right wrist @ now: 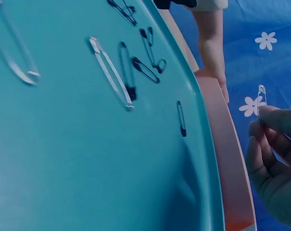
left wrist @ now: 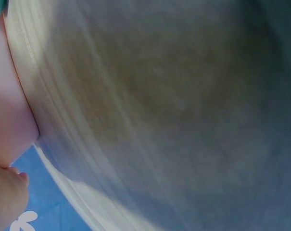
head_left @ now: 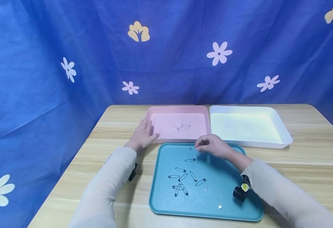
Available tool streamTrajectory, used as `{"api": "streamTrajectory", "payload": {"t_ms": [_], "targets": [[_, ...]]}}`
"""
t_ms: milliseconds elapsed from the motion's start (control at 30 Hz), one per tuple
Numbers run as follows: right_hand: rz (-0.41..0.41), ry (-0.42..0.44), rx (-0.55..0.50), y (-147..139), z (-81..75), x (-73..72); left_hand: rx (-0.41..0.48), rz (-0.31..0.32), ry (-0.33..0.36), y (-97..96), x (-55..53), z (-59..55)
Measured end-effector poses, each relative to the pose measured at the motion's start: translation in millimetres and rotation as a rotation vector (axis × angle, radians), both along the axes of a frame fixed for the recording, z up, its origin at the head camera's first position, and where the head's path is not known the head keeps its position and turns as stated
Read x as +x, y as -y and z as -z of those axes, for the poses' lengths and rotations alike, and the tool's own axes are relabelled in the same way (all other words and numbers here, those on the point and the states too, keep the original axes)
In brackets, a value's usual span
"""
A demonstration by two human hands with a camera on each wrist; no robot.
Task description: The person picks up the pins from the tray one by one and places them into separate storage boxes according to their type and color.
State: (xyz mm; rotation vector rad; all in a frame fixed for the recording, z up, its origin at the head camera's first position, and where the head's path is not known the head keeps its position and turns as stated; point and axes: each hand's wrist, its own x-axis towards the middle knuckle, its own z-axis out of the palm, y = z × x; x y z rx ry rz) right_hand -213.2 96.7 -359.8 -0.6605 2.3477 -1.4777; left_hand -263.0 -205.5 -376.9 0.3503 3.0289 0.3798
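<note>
My right hand (head_left: 212, 146) is over the far edge of a teal tray (head_left: 206, 212). Between thumb and forefinger it pinches a silver safety pin (right wrist: 261, 91), held upright in the right wrist view. With fingers extended, my left hand (head_left: 144, 135) rests at the left side of a pink tray (head_left: 177, 109); the left wrist view catches part of that hand (left wrist: 8, 197). Several black safety pins (head_left: 182, 177) lie in the teal tray, some crossing each other. Two silver safety pins (head_left: 220, 202) are nearer its front. A small group of silver safety pins (head_left: 182, 128) lies inside the pink tray.
Right of the pink tray stands a white tray (head_left: 286, 139), its rim close alongside. All three trays are on a wood-grain table (head_left: 311, 152). A blue curtain (head_left: 177, 69) with flower prints hangs behind the table and along its left.
</note>
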Motion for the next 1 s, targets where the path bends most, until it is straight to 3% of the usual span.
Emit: {"api": "streamTrajectory", "payload": {"t_ms": [300,600,767,1000], "targets": [[0.098,-0.019,-0.026,12.0,-3.2,-23.2,-0.008,0.007,0.015,-0.4,-1.4,-2.0],[0.198,0.032,0.006,28.0,-6.7,-48.3,-0.014,0.008,0.011,-1.1,-0.2,-3.0],[0.215,-0.006,-0.016,38.2,-7.8,-66.2,-0.018,-0.003,0.022,-0.3,-0.2,-2.9],[0.305,-0.027,0.074,50.4,-2.2,-88.4,-0.027,0.000,0.025,-0.2,-0.8,-2.8]]}}
